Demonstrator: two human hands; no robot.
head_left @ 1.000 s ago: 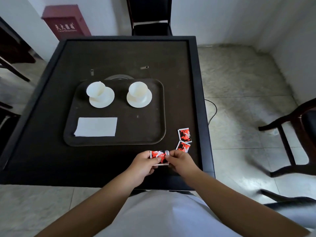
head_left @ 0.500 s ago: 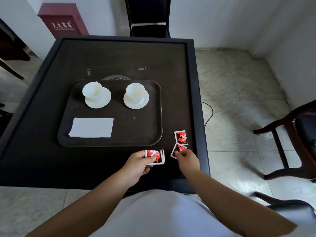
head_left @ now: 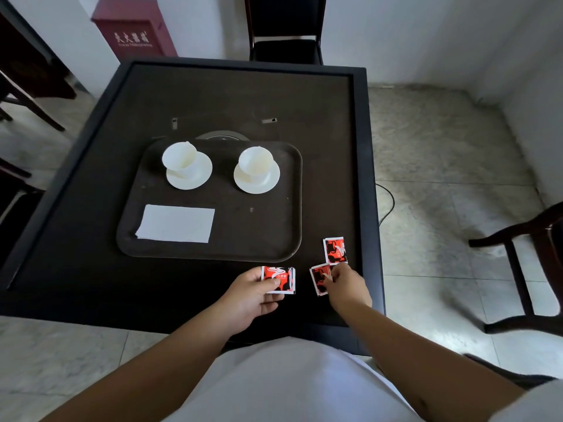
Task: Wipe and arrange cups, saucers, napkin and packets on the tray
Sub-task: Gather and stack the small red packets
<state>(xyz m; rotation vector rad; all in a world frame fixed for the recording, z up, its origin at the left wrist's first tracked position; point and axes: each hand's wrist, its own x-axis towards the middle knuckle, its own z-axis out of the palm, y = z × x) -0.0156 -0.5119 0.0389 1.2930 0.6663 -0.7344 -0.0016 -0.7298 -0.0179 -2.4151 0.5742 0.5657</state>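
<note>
Bare tray (head_left: 259,233) floor is lying open right of the napkin (head_left: 176,223), with the cups (head_left: 179,156) crowding its far side.

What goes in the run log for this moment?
tray: two cups on saucers, napkin | left hand: holds packets | right hand: pinching second packet on table | third packet: lying untouched

red cabinet (head_left: 134,27): white Chinese characters, possibly 灭火器箱 | packets (head_left: 278,279): print unreadable

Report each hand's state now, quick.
Left hand: closed on a red packet.
Right hand: fingers pinching a second packet lying on the table.
</note>
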